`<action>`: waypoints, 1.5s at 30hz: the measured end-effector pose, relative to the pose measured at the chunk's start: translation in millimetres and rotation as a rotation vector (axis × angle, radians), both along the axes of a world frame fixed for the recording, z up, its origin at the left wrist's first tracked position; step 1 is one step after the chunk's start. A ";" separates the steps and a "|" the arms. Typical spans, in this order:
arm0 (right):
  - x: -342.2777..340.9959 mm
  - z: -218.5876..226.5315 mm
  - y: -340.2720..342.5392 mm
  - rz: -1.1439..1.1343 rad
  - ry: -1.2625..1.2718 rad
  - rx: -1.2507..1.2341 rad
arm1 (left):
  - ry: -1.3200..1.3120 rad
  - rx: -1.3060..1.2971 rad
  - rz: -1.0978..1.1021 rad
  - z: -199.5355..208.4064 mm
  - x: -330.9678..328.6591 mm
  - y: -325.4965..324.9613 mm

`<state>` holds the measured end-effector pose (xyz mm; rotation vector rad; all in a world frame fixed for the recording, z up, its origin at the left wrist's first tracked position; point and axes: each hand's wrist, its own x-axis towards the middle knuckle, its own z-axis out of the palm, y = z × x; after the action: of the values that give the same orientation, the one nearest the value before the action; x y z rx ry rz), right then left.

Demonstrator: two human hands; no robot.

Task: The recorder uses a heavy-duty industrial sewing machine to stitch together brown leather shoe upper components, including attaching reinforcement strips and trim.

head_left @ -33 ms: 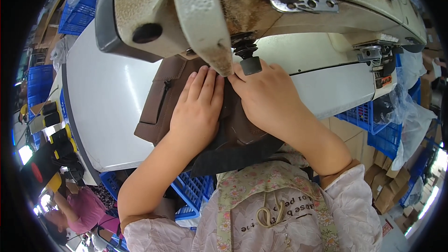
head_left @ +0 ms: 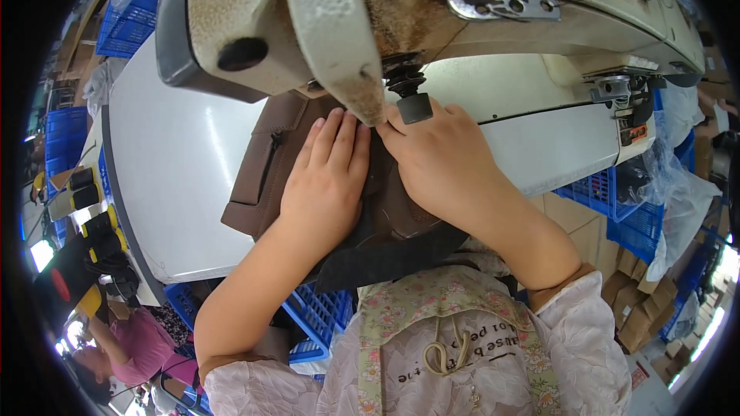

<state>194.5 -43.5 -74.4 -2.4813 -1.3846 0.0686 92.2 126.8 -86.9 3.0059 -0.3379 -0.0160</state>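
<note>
A brown leather bag piece (head_left: 258,166) with a zipped pocket and visible stitching lies under the head of a sewing machine (head_left: 331,23). My left hand (head_left: 324,177) rests flat on it, fingers stretched out together toward the needle area. On the other side, my right hand (head_left: 443,158) is closed, its thumb and bent fingers pinching the leather close to the machine's dark knob (head_left: 415,108). The machine's lever and head hide the needle and the fingertips of my right hand. A black flap (head_left: 393,258) of the piece hangs over the table's front edge.
The white machine table (head_left: 177,177) extends left of the leather. Blue plastic crates (head_left: 316,323) stand below the front edge, with others at right and far left. Clear plastic bags (head_left: 678,200) hang at right. A person in pink (head_left: 150,347) sits at lower left.
</note>
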 end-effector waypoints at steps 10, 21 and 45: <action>17.0 1.1 2.7 0.068 -0.028 -0.021 | -0.054 -0.100 0.128 4.1 7.1 -7.8; 30.2 -2.5 5.3 0.102 -0.031 0.105 | 0.029 -0.126 0.203 0.0 13.6 -2.4; 36.7 -6.3 4.7 -0.004 0.193 0.079 | -0.042 -0.057 0.170 -1.3 22.8 -2.1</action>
<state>231.2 -38.7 -80.8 -2.3438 -1.2777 0.2413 115.0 124.7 -88.3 2.9703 -0.0836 0.0710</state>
